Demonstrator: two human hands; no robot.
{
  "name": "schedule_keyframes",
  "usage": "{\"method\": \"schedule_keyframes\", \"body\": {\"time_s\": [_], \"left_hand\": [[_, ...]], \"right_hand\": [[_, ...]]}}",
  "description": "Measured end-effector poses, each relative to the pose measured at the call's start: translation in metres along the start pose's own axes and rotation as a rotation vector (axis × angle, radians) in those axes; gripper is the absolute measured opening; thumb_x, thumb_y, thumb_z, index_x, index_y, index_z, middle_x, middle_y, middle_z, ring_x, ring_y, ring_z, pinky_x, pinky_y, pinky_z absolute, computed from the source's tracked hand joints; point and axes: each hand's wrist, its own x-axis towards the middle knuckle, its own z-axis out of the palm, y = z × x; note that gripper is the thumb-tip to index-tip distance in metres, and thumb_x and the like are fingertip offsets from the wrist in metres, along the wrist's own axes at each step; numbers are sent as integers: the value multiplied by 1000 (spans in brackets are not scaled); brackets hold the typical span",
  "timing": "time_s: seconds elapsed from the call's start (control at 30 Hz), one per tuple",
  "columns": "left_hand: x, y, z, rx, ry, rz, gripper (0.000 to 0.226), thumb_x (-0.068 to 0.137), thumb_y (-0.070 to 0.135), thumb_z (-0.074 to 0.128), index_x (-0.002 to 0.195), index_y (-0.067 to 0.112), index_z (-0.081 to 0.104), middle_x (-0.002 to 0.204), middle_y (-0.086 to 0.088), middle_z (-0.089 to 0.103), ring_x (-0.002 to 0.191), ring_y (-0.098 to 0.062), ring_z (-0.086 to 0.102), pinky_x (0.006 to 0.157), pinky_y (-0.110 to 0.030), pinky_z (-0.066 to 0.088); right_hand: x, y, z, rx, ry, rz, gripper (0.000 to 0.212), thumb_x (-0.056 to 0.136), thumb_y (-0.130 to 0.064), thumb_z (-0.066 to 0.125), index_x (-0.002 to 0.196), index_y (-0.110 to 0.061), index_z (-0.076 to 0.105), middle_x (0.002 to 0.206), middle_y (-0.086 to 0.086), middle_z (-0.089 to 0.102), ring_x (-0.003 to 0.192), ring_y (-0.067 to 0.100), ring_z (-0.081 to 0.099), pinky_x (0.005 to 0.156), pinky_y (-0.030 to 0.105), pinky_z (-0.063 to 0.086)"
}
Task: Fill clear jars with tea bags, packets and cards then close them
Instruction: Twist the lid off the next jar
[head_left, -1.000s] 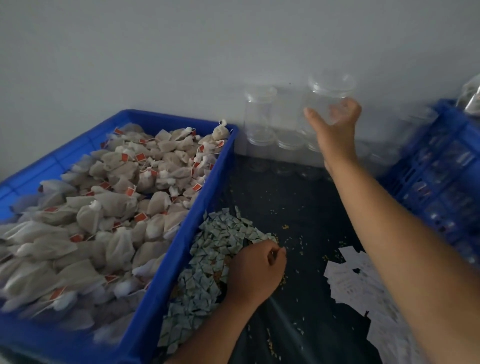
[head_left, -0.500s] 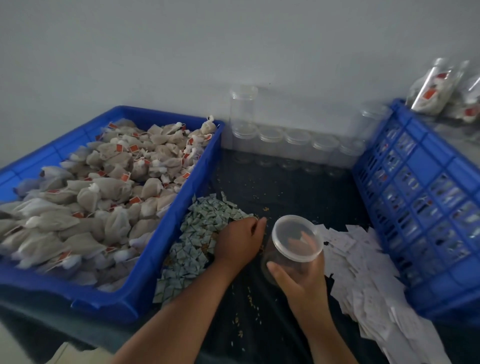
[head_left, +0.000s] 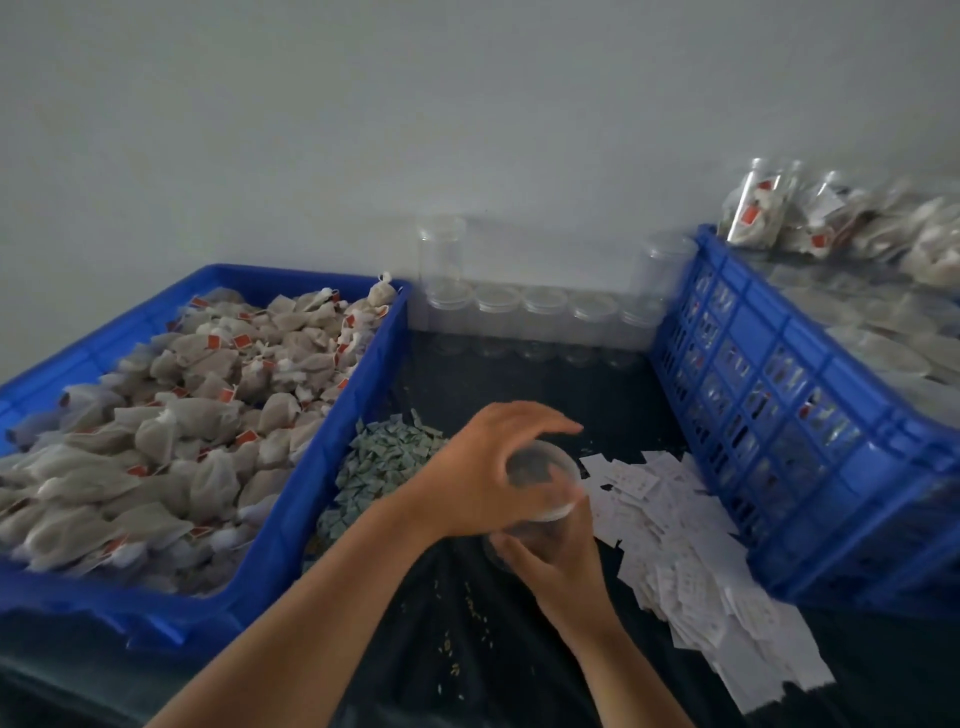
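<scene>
My left hand: arched over the top of the jar, fingers curled round the lid's rim.
My right hand: wrapped round the clear jar from below, holding it above the dark table cover.
Lid: at the jar's mouth; whether it is fully seated I cannot tell.
Jar contents: too blurred to tell.
Tea bags: heaped in the blue crate on my left.
Packets: a greenish pile just beside that crate, near my left wrist.
Cards: white, scattered to the right of the jar.
Empty jars: a row against the wall, between the two crates.
Slatted blue crate: on my right, beside the cards.
Filled jars: lying beyond the slatted crate, far right.
</scene>
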Motion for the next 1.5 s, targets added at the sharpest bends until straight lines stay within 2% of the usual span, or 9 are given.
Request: {"method": "schedule_keyframes", "body": {"time_s": [0.17, 0.27, 0.57, 0.73, 0.9, 1.07, 1.17, 1.3, 1.5], "left_hand": [[-9, 11, 19, 249, 1, 96, 57, 89, 69, 68, 140, 45, 58, 136, 25, 56, 135, 1, 42, 116, -38, 41], [-11, 12, 24, 257, 62, 61, 43, 92, 67, 62, 127, 42, 67, 128, 24, 58, 129, -3, 45, 107, -37, 48], [-18, 15, 48, 218, 326, -66, 25, 93, 49, 65, 109, 33, 75, 112, 22, 67, 115, -4, 53, 97, -28, 51], [-28, 24, 56, 218, 459, -399, 38, 95, 67, 49, 111, 38, 67, 115, 21, 59, 112, -8, 43, 101, -35, 46], [-32, 47, 52, 344, 276, -488, 83, 88, 90, 36, 151, 36, 43, 142, 11, 44, 134, -17, 37, 111, -37, 40], [-42, 44, 17, 396, -15, -493, 106, 79, 85, 65, 161, 43, 13, 150, 1, 41, 139, -25, 49, 103, -38, 47], [-40, 44, 4, 427, -121, -333, 110, 83, 68, 77, 162, 55, 3, 164, 7, 19, 152, -22, 25, 119, -45, 37], [-40, 41, -8, 299, -124, -205, 86, 78, 61, 81, 151, 58, 34, 141, 31, 37, 134, -1, 35, 111, -33, 42], [-39, 47, -5, 306, 185, -276, 59, 79, 81, 68, 127, 47, 63, 118, 27, 57, 106, 3, 59, 89, -27, 57]], "right_hand": [[-2, -6, 2, -111, 16, -61, 70, 85, -11, 91, 144, -22, 53, 128, 6, 71, 117, 29, 73, 89, 39, 64], [-2, -6, 1, -130, -5, -81, 61, 86, -10, 87, 139, -18, 58, 124, 6, 73, 114, 29, 74, 87, 36, 62], [-7, -5, 1, -339, 44, -81, 52, 79, -32, 86, 119, -53, 59, 110, -15, 75, 98, 8, 75, 75, 18, 58], [-8, 1, 8, -667, 124, -160, 65, 77, -64, 72, 133, -35, 58, 121, -23, 64, 115, 1, 62, 98, 17, 50], [-6, 1, 8, -594, 134, -127, 41, 89, -62, 71, 124, -48, 53, 115, -25, 65, 109, 3, 67, 89, 25, 57], [-7, -7, 7, -400, 241, -60, 64, 77, -53, 87, 132, -58, 53, 130, -29, 64, 115, -5, 66, 82, 19, 55], [-10, -4, 5, -335, 126, -69, 76, 76, -50, 94, 141, -50, 54, 133, -20, 67, 119, 5, 69, 89, 23, 60], [-15, -5, 8, -424, 33, -91, 83, 75, -48, 95, 146, -44, 52, 139, -17, 65, 126, 13, 66, 97, 41, 60], [-16, -7, 10, -454, 25, -119, 79, 74, -60, 93, 141, -38, 56, 133, -13, 66, 122, 17, 65, 97, 48, 58]]}}
